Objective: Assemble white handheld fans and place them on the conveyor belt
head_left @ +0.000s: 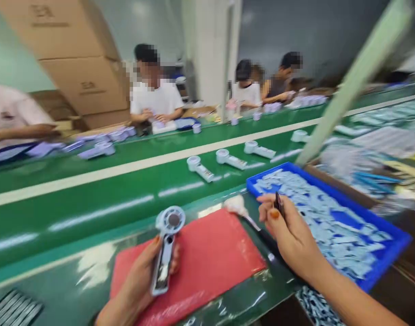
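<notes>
My left hand [139, 283] is wrapped round the handle of a small white handheld fan [166, 246], held upright over a red mat [207, 258]. My right hand [289, 231] pinches a thin dark tool [279, 204] at the near edge of a blue tray [380, 260] filled with small pale blue parts. A small brush [239, 210] lies on the bench between the mat and the tray.
Several more white fans [228, 159] lie on the green conveyor belt [92, 199] beyond the mat. Other people sit at work on the belt's far side, with cardboard boxes [74, 59] stacked behind. A pale green post [353, 81] slants across the right.
</notes>
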`<action>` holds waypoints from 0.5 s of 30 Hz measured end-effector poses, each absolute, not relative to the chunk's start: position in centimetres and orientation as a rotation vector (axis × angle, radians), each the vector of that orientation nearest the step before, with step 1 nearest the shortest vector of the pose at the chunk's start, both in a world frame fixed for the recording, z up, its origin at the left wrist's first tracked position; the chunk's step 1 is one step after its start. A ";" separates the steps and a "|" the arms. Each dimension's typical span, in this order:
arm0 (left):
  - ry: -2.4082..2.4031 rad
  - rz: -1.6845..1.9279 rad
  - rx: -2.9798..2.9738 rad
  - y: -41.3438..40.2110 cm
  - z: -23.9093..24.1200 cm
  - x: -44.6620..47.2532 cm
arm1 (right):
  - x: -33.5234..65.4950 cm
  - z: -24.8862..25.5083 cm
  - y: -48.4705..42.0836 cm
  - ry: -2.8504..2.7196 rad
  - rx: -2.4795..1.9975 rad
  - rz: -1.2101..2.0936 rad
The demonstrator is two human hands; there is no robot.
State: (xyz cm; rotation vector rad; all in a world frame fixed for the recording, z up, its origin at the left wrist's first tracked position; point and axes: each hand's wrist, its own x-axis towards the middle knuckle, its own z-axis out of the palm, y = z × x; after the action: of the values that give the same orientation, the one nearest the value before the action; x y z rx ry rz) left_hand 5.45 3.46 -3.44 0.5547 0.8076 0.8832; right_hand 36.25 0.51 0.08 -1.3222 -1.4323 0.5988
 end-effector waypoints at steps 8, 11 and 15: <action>0.745 1.050 0.684 1.8 -3.5 3.9 | 22.6 -0.8 -4.0 -1.554 -1.139 1.277; 0.700 1.018 0.656 1.2 -3.5 3.6 | 21.1 -0.7 -3.4 -1.533 -1.127 1.285; 0.679 0.964 0.596 0.8 -3.7 3.5 | 20.1 -0.1 -3.2 -1.593 -1.141 1.343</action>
State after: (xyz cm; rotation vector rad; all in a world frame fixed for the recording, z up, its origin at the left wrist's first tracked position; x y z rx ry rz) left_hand 3.49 0.78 -3.68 0.5955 0.6785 0.9643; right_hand 20.07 -3.19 -0.15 -1.1410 -1.5934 1.3433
